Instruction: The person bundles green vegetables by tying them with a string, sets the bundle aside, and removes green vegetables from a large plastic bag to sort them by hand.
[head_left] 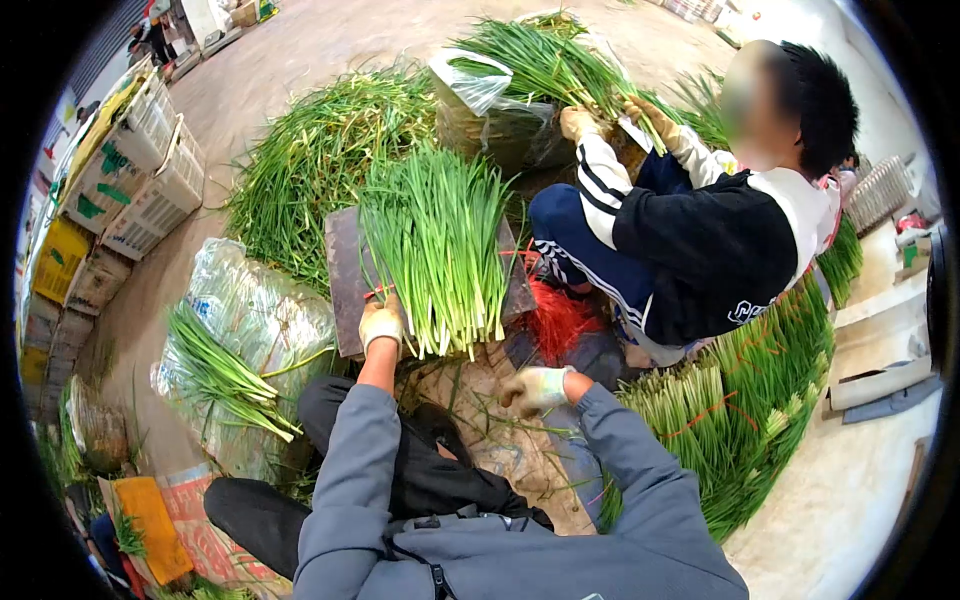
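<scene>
On the board (343, 250) we see chives (435, 245); our left hand (380, 322) is at red twine (379, 292) by its near edge, our right hand (538, 390) nearer us, both grips unclear. Beyond the board, more chives (530, 62) top a plastic-draped container (468, 132).

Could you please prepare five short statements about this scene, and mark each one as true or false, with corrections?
1. The left hand is at the left side of the green stalks on the board. True.
2. The right hand is touching these stalks. False: it is apart from them, nearer to the camera wearer.
3. The co-worker has both hands at a bundle of long greens. True.
4. The stacked crates are on the picture's right side. False: they stand on the left.
5. Red strands lie between the board and the co-worker. True.
</scene>
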